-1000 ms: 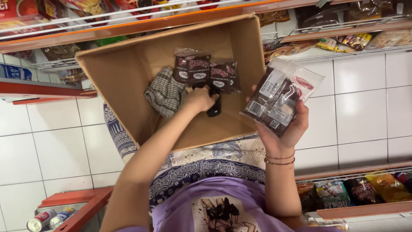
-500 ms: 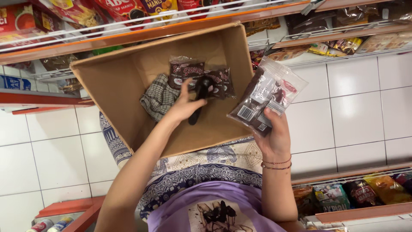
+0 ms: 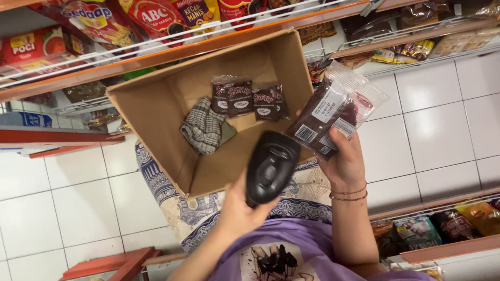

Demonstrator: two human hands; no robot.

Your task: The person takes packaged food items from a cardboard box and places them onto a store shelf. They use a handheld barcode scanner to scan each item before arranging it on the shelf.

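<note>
Scanner [image 3: 271,167], black and handheld, sits gripped in the left hand [image 3: 240,208] above the cardboard box [image 3: 156,104]. Right hand [image 3: 344,164] clamps clear packets of dark grains [image 3: 333,112] just beside it.

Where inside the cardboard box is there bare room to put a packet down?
Inside the cardboard box, the floor near the scanner below the checked cloth is bare, as is the far left corner. The middle is crowded: the cloth and two dark packets lie close together there.
</note>
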